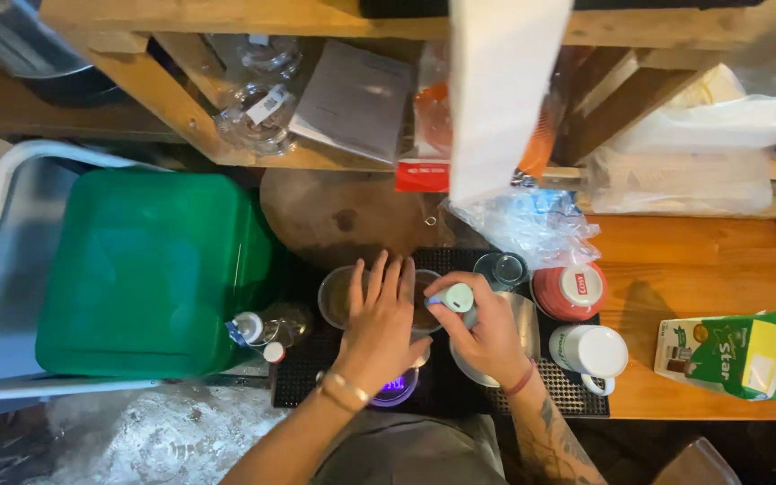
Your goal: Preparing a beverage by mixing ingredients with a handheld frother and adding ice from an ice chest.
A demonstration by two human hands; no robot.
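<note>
Beside the green bin (150,269), the left hand (379,328) lies flat, fingers spread, over a clear plastic cup (339,296) on the black mat (577,395). The right hand (487,337) pinches a small pale bottle (456,297), probably light and slick, best held by its sides. Mugs (590,350) crowd the right; open counter (675,269) lies beyond.

green plastic bin (150,269), red cup (570,292), white mug (590,352), black mesh mat (568,395), green-and-yellow carton (729,352)
</note>
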